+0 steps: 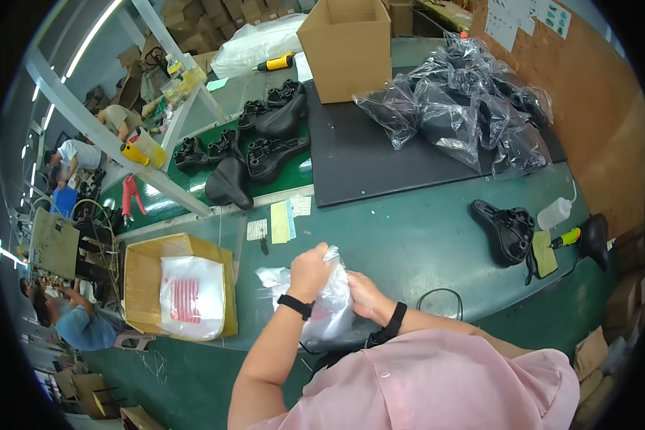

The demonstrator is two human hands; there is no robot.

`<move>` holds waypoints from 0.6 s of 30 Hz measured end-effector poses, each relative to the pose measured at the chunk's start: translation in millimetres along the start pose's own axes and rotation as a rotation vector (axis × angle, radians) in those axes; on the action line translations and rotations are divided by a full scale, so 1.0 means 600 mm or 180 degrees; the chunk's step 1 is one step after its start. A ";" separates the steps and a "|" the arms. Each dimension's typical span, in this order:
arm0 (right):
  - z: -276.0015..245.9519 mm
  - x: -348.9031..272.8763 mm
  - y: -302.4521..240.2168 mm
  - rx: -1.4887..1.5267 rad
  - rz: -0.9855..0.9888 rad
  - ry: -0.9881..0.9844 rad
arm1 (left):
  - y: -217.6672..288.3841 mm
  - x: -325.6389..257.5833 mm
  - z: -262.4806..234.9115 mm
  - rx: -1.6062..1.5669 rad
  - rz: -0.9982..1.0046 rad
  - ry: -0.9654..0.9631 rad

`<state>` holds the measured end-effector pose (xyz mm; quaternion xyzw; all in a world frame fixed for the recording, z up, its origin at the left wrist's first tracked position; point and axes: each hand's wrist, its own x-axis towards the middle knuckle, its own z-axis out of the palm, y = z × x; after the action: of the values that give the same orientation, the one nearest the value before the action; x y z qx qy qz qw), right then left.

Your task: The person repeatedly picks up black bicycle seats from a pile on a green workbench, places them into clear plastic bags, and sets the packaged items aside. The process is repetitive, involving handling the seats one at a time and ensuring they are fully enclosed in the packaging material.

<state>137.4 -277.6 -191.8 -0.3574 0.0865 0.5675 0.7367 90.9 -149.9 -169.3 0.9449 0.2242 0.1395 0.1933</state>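
Note:
My left hand [311,272] is closed on a translucent plastic bag [333,304], with its crumpled top sticking up past the fingers. On the bag's other side my right hand [367,295] grips or presses it, its fingertips partly hidden behind the plastic. The bag hangs at the table's front edge, close to my body. Whether anything is inside cannot be made out. To the left stands an open cardboard box [140,287] lined with a stack of flat plastic bags [211,294] bearing red print.
Several black bicycle saddles [276,154] lie at the back left, and more in clear bags [451,115] cover a black mat [337,165]. A tall carton [344,54] stands behind. Rightward are a saddle [505,233], a white squeeze bottle [555,213] and a yellow-green tool [567,238].

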 end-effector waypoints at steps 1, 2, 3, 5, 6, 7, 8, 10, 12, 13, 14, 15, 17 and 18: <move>-0.018 0.026 -0.006 -0.0262 0.0027 -0.0246 | -0.020 0.018 -0.005 0.0161 0.0134 -0.0088; -0.054 0.049 -0.010 -0.0532 0.0080 -0.0487 | -0.047 0.029 -0.010 0.0205 0.0125 -0.0148; -0.084 0.065 -0.018 -0.0832 0.0150 -0.0722 | -0.082 0.042 -0.007 0.0225 0.0098 -0.0191; -0.090 0.074 -0.051 -0.2333 0.0154 -0.0143 | -0.156 0.063 0.004 0.0195 -0.0211 -0.0266; -0.103 0.077 -0.081 -0.2851 -0.0114 0.0001 | -0.186 0.080 0.022 0.0120 -0.0405 -0.0365; -0.117 0.091 -0.110 -0.3251 -0.0386 0.0156 | -0.211 0.091 0.039 0.0045 -0.0627 -0.0459; -0.131 0.105 -0.146 -0.3628 -0.0697 0.0359 | -0.218 0.108 0.051 -0.0301 -0.0811 -0.0721; -0.134 0.149 -0.222 -0.4758 -0.1368 0.0637 | -0.209 0.120 0.067 -0.0352 -0.0563 0.0210; -0.067 0.206 -0.294 -0.5344 -0.2017 0.0451 | -0.204 0.116 0.060 -0.0842 -0.0678 0.0591; -0.027 0.258 -0.319 -0.5582 -0.2575 0.0193 | -0.211 0.095 0.062 -0.0963 -0.0776 0.0646; 0.002 0.315 -0.344 -0.5729 -0.2650 0.0024 | -0.214 0.065 0.066 -0.1078 -0.0852 0.0688; 0.032 0.375 -0.361 -0.6138 -0.2968 -0.0142 | -0.215 0.036 0.068 -0.1184 -0.0938 0.0745; 0.082 0.511 -0.367 -0.6373 -0.3360 -0.0497 | -0.212 -0.017 0.072 -0.0734 -0.1277 -0.0013; 0.097 0.574 -0.362 -0.6617 -0.3421 -0.0358 | -0.216 -0.032 0.075 -0.0506 -0.1400 -0.0393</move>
<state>433.8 3.8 -239.7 -0.7526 -0.6139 -0.0041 0.2380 42.4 -65.6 -268.2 0.8619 0.4006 0.0532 0.3062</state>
